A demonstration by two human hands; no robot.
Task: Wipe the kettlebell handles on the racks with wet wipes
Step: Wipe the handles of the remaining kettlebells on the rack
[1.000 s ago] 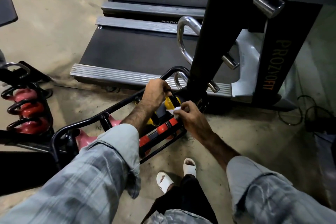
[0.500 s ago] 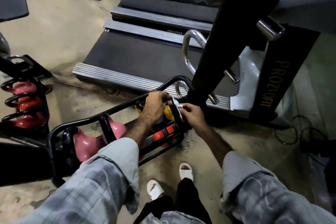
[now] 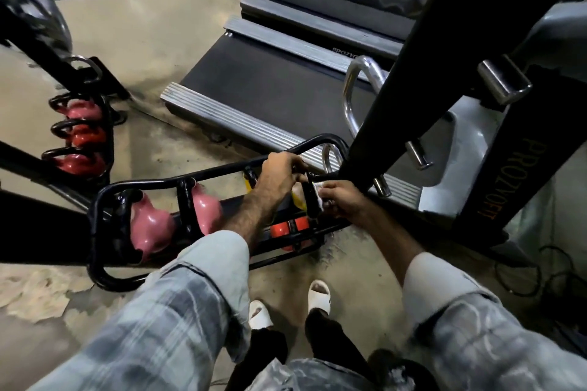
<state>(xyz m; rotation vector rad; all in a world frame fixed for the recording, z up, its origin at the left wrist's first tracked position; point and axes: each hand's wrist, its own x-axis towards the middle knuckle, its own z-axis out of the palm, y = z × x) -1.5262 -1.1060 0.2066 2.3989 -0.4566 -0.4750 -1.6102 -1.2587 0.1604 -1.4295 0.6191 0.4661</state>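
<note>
The left hand [image 3: 279, 173] is closed around the top of the black handle [image 3: 309, 200] of the yellow kettlebell [image 3: 298, 198], which sits at the right end of the low black floor rack [image 3: 104, 200]. The right hand [image 3: 344, 200] pinches a white wet wipe [image 3: 319, 189] against that handle. Two pink kettlebells [image 3: 151, 224] occupy the rack's left end.
</note>
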